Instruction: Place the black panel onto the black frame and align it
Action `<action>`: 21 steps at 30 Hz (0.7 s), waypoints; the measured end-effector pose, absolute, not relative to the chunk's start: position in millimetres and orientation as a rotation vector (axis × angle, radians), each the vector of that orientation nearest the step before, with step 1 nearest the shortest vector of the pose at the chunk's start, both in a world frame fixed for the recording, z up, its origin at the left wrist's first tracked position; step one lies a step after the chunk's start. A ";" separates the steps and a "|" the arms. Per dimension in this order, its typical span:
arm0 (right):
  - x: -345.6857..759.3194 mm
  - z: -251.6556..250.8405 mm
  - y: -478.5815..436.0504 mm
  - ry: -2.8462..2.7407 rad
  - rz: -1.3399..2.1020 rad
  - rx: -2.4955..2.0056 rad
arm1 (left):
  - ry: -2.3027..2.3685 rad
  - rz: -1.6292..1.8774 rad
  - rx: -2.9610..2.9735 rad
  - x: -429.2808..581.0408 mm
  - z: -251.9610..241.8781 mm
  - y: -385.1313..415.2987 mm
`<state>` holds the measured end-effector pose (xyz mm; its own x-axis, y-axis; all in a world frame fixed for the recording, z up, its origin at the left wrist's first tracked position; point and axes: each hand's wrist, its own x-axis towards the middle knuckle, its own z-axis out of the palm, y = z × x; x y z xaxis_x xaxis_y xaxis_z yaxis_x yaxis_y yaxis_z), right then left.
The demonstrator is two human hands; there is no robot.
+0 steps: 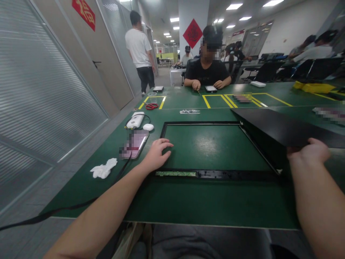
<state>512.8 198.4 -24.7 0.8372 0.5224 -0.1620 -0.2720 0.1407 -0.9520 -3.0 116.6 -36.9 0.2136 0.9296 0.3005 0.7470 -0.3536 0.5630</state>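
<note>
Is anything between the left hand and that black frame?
Nothing visible: the left hand is at the left side of the frame, but I can't tell if they touch. The phone lies left of the hand.

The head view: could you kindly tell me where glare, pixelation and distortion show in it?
Head view: a pale, hazy glare lies on the green table inside the black frame; head view: blocky pixelation hides part of the phone; head view: the door leans, probably from wide-angle distortion.
</note>
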 end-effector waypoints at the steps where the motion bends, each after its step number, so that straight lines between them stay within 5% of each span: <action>1: 511.0 -24.3 198.6 -0.119 0.605 -1.266 | 1.576 0.864 2.203 -2.9 -36.7 116.5; 21: 512.7 -37.6 197.1 -0.156 0.818 -1.275 | 1.514 0.769 2.269 -1.8 -38.0 114.5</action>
